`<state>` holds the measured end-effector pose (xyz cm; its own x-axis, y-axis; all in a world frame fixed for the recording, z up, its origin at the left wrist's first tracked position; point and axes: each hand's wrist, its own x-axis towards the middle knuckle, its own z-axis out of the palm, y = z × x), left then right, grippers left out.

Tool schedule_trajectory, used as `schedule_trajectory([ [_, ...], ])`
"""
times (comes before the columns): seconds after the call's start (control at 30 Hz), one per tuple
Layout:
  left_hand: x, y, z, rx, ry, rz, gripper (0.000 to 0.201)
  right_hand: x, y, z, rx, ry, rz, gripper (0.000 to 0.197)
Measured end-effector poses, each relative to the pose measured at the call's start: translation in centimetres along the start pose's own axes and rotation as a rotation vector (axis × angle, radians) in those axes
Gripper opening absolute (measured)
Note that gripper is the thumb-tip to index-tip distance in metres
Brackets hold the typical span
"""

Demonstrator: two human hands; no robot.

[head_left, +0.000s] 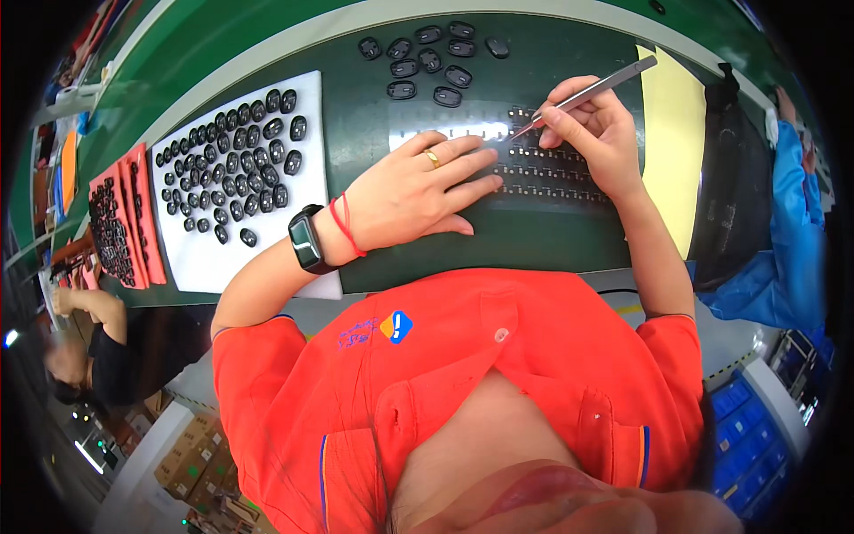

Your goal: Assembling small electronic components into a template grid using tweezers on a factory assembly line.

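Note:
My left hand [411,194] lies flat, fingers spread, with its fingertips on the edge of a clear sheet [427,133]. My right hand [598,141] pinches slim grey metal tweezers [614,80] like a pen. Their pointed tip comes down close to my left fingertips, beside rows of small dark pieces [556,173] with light spots. Part of these rows is hidden under my hands. Beyond the sheet lies a loose group of black oval casings [430,60].
On the left, a white foam board [307,191] carries many black oval casings, with red trays [151,240] of dark parts beyond. A yellow sheet [672,151] and a black bag [734,178] lie right. Other people show at both sides: a black top [147,351], a blue sleeve [783,240].

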<state>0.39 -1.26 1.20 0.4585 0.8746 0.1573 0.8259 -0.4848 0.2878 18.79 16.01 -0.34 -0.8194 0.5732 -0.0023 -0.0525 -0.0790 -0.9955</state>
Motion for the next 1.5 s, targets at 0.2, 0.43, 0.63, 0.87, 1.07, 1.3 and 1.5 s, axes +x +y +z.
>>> schedule_trajectory([
  [0.2, -0.4, 0.6, 0.3, 0.072, 0.017, -0.095, 0.052, -0.3, 0.5, 0.7, -0.011, -0.125, 0.064, 0.017],
  [0.43, -0.3, 0.7, 0.5, 0.047, 0.046, -0.118, 0.049, -0.4, 0.5, 0.8, -0.117, -0.14, 0.063, 0.014],
  [0.63, -0.4, 0.4, 0.5, 0.028, 0.038, -0.12, 0.049, -0.1, 0.6, 0.7, -0.071, -0.154, 0.079, 0.013],
  [0.87, -0.8, 0.2, 0.7, 0.04, 0.048, -0.101, 0.05, 0.0, 0.5, 0.9, 0.022, -0.13, 0.08, 0.015],
  [1.07, -0.7, 0.0, 0.7, 0.042, 0.053, -0.091, 0.05, 0.0, 0.9, 0.8, -0.109, -0.166, 0.086, 0.015],
  [1.3, -0.5, 0.0, 0.4, -0.009, 0.081, -0.076, 0.038, 0.1, 0.4, 0.7, -0.031, -0.164, 0.107, 0.013],
  [1.5, -0.4, -1.0, 0.0, -0.216, 0.179, -0.098, 0.033, 0.6, 0.0, -0.2, 0.132, -0.05, 0.131, 0.014],
])
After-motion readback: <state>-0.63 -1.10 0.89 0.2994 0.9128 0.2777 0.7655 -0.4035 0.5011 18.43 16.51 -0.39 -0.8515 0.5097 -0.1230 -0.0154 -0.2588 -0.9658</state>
